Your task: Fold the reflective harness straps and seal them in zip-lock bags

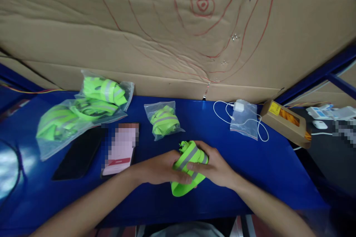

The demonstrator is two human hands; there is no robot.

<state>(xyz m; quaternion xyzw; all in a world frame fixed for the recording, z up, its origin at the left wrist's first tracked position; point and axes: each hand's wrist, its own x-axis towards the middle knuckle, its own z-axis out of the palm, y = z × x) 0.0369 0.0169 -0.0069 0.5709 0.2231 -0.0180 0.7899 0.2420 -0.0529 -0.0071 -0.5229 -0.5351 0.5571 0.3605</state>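
Observation:
Both of my hands hold a rolled-up reflective strap, neon yellow-green with grey bands, over the front of the blue table. On its left side, my left hand is closed around it, the thumb lying across the lower part. From the right, my right hand wraps it with the thumb on the front. A loop of the strap hangs out below the fingers. Just beyond lies a small clear zip bag with another folded strap of the same colours inside.
Larger clear bags of green reflective straps lie at the back left. Near them are a dark phone-like slab and a phone with a lit screen. A white cable with charger, an empty zip bag and a cardboard box are at right.

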